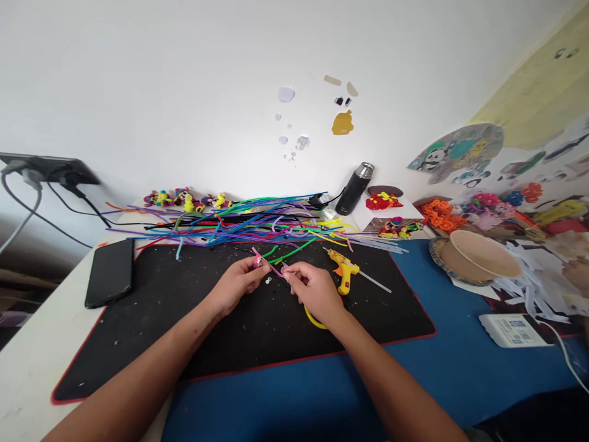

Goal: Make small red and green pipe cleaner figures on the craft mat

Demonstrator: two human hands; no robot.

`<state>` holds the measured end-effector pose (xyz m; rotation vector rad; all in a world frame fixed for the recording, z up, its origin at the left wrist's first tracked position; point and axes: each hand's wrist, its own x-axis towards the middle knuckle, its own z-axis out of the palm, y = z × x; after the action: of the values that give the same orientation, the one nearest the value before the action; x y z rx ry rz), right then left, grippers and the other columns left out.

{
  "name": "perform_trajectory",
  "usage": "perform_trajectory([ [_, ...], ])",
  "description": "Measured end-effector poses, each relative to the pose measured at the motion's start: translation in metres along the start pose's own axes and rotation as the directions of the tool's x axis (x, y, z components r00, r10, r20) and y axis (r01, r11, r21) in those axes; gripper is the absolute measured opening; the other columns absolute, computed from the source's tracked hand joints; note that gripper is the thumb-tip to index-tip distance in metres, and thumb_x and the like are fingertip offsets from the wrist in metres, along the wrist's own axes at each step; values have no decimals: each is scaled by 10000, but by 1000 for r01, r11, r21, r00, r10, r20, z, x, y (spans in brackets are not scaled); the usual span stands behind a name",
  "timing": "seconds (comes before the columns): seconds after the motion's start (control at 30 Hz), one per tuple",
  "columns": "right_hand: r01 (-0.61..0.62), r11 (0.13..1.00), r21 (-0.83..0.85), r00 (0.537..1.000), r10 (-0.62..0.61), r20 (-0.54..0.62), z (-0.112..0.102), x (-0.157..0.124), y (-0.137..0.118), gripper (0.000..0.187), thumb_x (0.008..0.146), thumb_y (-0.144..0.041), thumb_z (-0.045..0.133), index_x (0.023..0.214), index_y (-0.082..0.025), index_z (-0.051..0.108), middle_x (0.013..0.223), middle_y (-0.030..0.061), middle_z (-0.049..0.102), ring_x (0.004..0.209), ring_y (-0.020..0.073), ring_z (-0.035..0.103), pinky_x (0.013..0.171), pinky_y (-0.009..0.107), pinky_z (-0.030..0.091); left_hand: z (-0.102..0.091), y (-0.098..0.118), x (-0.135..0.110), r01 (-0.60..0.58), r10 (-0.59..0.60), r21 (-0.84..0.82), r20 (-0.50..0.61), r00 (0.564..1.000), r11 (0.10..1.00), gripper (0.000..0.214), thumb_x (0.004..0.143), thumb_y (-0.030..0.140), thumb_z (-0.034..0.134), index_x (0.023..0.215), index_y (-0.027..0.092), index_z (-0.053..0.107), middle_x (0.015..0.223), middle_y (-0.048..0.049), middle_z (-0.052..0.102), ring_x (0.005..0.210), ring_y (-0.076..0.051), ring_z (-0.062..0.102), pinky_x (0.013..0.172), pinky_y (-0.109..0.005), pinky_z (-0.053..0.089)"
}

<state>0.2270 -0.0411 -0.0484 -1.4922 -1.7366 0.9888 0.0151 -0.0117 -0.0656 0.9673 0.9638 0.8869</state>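
Both my hands meet over the black mat. My left hand pinches a small pink pipe-cleaner piece with a pink pipe cleaner running from it. My right hand is closed, pinching the other end of that pink pipe cleaner. A yellow pipe cleaner loop shows under my right hand. Two small white dots lie on the mat between my hands.
A yellow glue gun lies right of my right hand. A heap of coloured pipe cleaners spreads along the mat's far edge. A black phone lies left. A dark flask, paper bowl and craft pieces stand right.
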Motion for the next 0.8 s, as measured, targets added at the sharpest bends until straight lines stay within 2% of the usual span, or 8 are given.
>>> perform_trajectory([
  [0.07,17,999,36,1000,-17,26,9,8,0,225,985,-407,612,1026,-229,742,698,-5,701,556,151,614,598,271,454,-1,-2,-1,-7,7,11,-9,1000,1000,449,728,523,875,793,176,598,615,91,354,505,-61,244,474,-228,173],
  [0.27,107,994,5,991,-107,76,22,25,-1,124,967,-297,630,950,-232,734,649,-32,662,532,133,562,586,256,408,-8,-7,-1,-37,38,42,-32,999,998,427,775,526,836,793,177,590,635,83,368,524,-67,259,482,-225,196],
  [0.47,163,986,23,985,-164,46,31,32,11,86,963,-262,635,944,-229,712,618,-45,624,540,129,526,568,243,379,-6,-5,1,-18,20,53,-43,999,998,438,765,527,840,788,183,570,640,84,358,524,-67,252,477,-226,193],
  [0.8,172,984,46,985,-172,4,33,31,15,98,953,-253,616,915,-222,701,624,-53,572,552,120,507,564,236,363,-4,-4,3,0,7,156,-44,999,988,437,801,542,789,777,194,527,645,87,338,536,-74,244,483,-225,198],
])
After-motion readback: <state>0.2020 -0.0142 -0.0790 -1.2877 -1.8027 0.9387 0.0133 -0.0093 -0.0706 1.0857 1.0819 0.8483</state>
